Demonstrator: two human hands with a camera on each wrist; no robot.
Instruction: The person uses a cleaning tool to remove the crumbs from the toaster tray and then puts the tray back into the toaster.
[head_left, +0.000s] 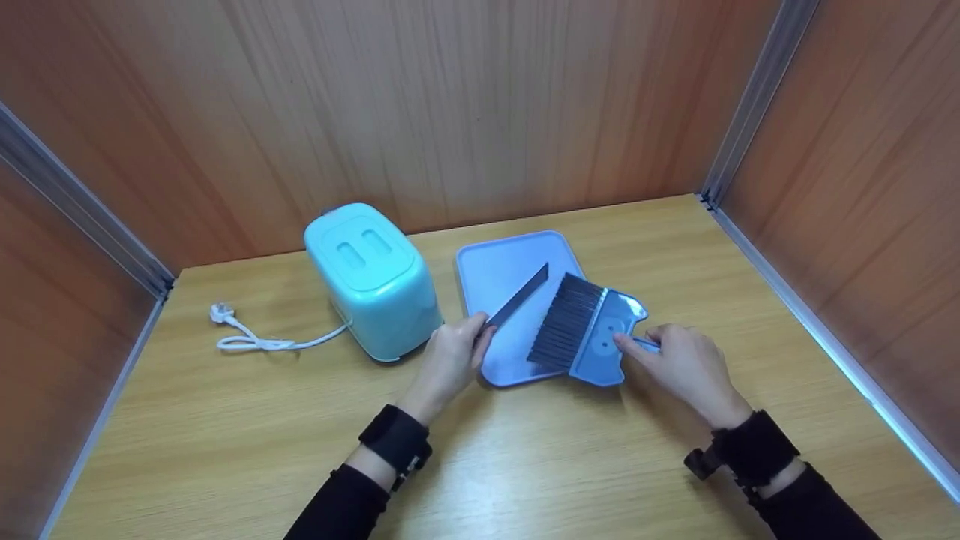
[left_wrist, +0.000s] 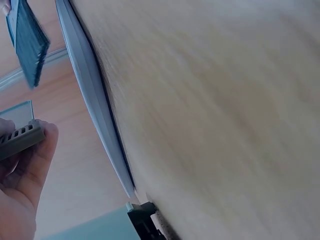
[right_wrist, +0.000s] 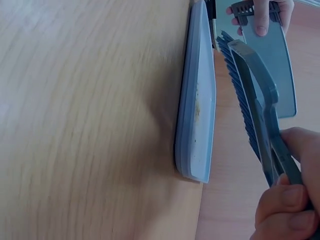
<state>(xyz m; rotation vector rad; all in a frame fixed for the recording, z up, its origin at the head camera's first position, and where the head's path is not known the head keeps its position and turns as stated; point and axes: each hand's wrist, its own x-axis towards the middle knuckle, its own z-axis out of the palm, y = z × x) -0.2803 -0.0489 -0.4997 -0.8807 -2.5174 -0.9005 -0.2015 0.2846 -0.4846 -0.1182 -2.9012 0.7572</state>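
My left hand (head_left: 454, 349) pinches a thin, flat crumb tray (head_left: 519, 296) by its dark slotted end (right_wrist: 244, 9). That crumb tray is tilted above a lavender-blue plastic tray (head_left: 487, 266) lying on the table. My right hand (head_left: 690, 367) grips the handle of a blue brush (head_left: 611, 337) with dark bristles, held over the plastic tray's right side. In the head view the bristles and the crumb tray are apart. Small brown crumbs (right_wrist: 197, 109) lie in the plastic tray in the right wrist view. Left of it stands a turquoise toaster (head_left: 379, 300).
A white cord (head_left: 262, 343) runs left from the toaster to its plug (head_left: 221, 313) on the wooden table (head_left: 480, 480). Wood-grain panels (head_left: 480, 112) with metal edges enclose the table at the back, left and right.
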